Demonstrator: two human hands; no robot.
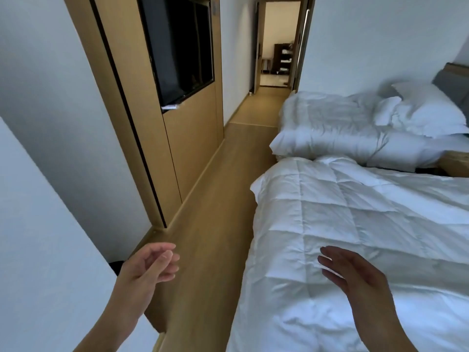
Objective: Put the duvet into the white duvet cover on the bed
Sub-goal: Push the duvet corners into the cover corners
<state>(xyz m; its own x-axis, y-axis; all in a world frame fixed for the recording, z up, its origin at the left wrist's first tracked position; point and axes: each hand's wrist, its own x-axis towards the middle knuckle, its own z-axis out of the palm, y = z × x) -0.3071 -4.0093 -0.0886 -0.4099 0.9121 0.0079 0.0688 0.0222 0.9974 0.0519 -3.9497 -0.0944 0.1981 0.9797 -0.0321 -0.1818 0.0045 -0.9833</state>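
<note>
A white quilted duvet [355, 219] lies spread over the near bed, filling the right half of the view; I cannot tell a separate cover from it. My right hand [355, 275] hovers over its near part with fingers straight and spread, holding nothing. My left hand [152, 265] is raised over the wooden floor to the left of the bed, fingers loosely curled and empty.
A second bed [342, 128] with a white duvet and pillows [421, 110] stands farther back on the right. A wooden floor aisle [215, 199] runs between the beds and a wood-panelled wall with a dark screen [180, 44]. An open doorway [279, 41] lies at the far end.
</note>
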